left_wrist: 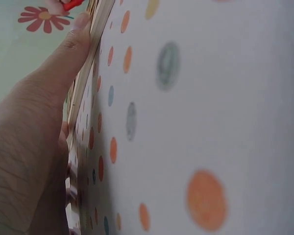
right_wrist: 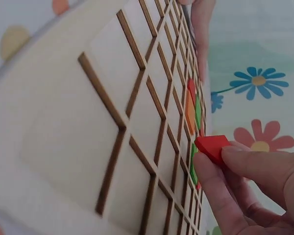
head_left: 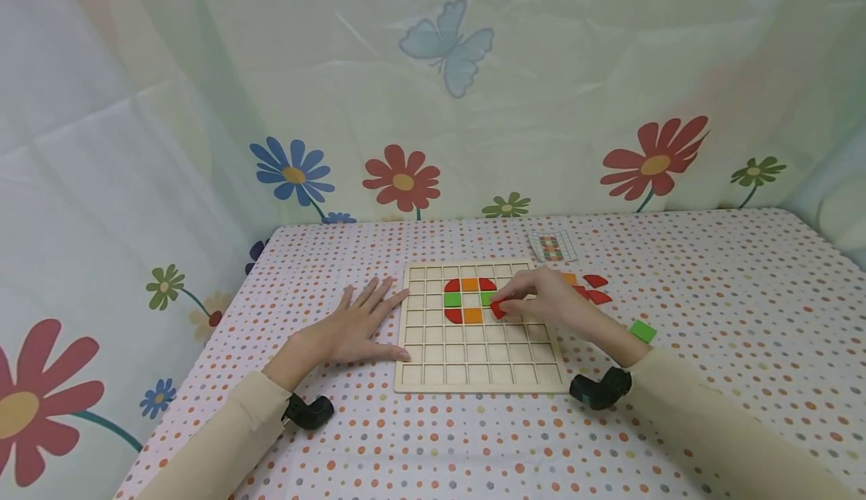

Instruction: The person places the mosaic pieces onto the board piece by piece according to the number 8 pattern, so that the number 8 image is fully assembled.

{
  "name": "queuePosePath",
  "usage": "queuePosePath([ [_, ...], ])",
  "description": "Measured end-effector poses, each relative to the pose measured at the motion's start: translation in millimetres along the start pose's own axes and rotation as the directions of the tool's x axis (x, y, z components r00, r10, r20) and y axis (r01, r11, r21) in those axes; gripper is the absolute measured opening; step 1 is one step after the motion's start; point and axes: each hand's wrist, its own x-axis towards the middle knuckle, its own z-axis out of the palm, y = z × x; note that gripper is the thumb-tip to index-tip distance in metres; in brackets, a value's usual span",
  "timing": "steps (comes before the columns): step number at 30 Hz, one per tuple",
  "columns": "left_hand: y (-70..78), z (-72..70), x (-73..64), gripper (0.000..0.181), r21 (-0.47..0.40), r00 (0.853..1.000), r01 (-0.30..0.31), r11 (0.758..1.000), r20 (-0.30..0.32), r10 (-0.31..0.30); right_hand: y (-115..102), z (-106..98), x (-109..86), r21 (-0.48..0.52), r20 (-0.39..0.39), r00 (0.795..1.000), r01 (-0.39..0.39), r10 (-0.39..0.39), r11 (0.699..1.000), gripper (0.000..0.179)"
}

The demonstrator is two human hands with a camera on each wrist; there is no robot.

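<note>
My right hand [head_left: 544, 297] pinches a red quarter-round tile [right_wrist: 213, 147] between thumb and fingers, just above the wooden grid board [head_left: 467, 365]. Spread flat, my left hand [head_left: 355, 323] touches the board's left edge with its thumb and a fingertip. Set in the grid are red corner tiles [head_left: 452, 316], orange square tiles [head_left: 473, 316] and green square tiles [head_left: 452, 300], forming a ring round a bare cell. The ring's lower right corner lies beside the held tile. In the left wrist view, the left thumb [left_wrist: 73, 49] lies along the board's side.
Right of the board lie loose red tiles [head_left: 598, 297], partly behind the right hand, and an orange tile [head_left: 570, 279]. A green tile [head_left: 643, 331] lies by the right wrist. A printed pattern card [head_left: 553, 246] rests behind the board on the dotted tablecloth [head_left: 379, 440].
</note>
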Motion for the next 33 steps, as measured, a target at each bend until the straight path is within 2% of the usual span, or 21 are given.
queuePosePath([
  [5, 1.2, 0.3, 0.4, 0.107, 0.014, 1.0, 0.004, 1.0, 0.003, -0.004, -1.9, 9.9, 3.6, 0.023, 0.006, 1.0, 0.004, -0.005, 1.0, 0.016],
  [12, 1.4, -1.3, 1.2, 0.106, 0.014, 1.0, -0.001, 1.0, -0.002, 0.001, -5.3, 13.7, 5.7, -0.078, -0.048, 0.999, 0.009, -0.012, 0.997, 0.011],
  [22, 1.3, -1.4, -1.7, 0.106, 0.001, 1.0, 0.0, 1.0, 0.004, 0.0, -6.3, 18.9, 10.6, -0.169, -0.02, 1.0, 0.0, -0.004, 0.986, 0.008],
  [33, 1.1, 0.2, -2.1, 0.106, 0.0, 1.0, -0.009, 1.0, -0.007, 0.009, -9.8, 23.2, 11.6, -0.172, -0.026, 1.0, 0.001, -0.006, 0.985, 0.009],
])
